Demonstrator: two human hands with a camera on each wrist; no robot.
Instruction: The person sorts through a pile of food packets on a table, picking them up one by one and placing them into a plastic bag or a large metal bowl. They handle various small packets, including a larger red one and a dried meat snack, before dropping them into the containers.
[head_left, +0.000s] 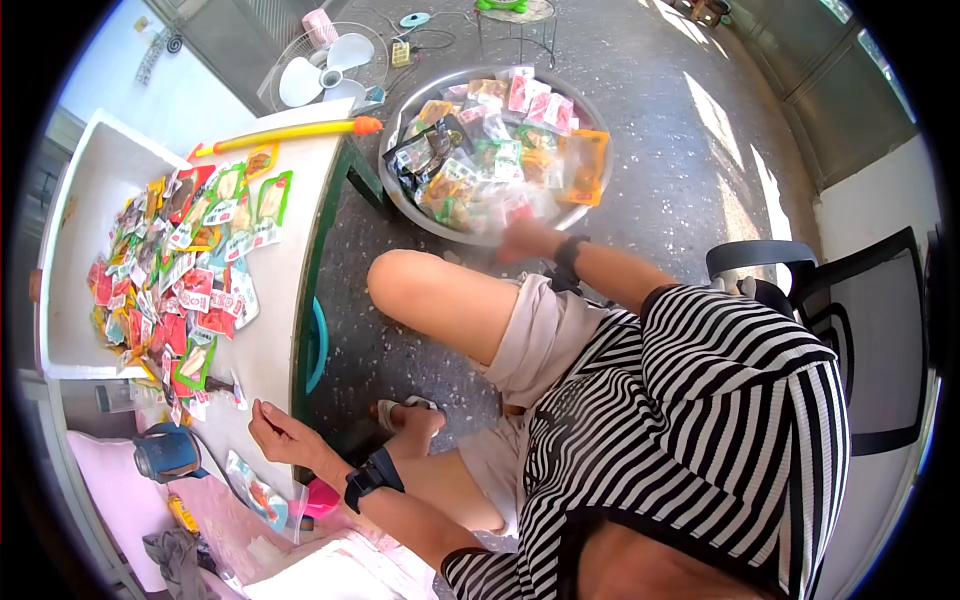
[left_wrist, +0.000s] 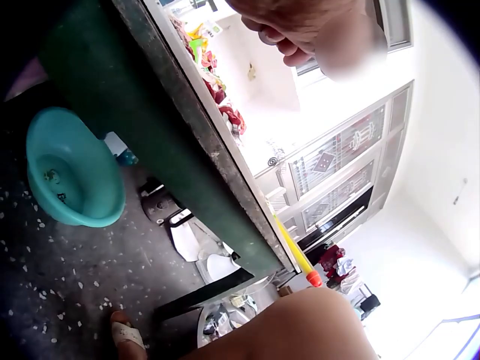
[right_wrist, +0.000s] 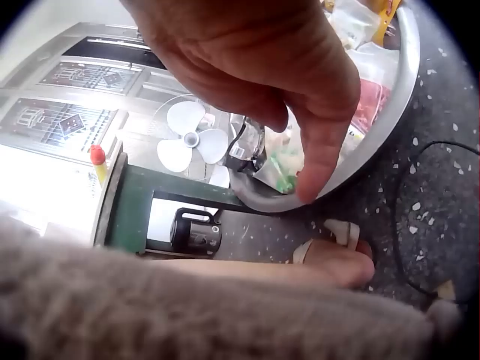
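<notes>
My right hand is at the near rim of a large metal basin, blurred in the head view. In the right wrist view, thumb and fingers hang down at the basin's edge, with no packet showing between them. Plastic snack packets of many colours fill the basin, a black one among them. Over the near edge of the white table, my left hand hovers with loosely bent fingers, holding nothing. Beside it, a pile of small snack packets spills from a white foam box.
A yellow stick with an orange tip lies along the table's far end. A fan stands behind the basin. Under the table sits a teal tub. A blue jug stands left of my left hand, and a chair at the right.
</notes>
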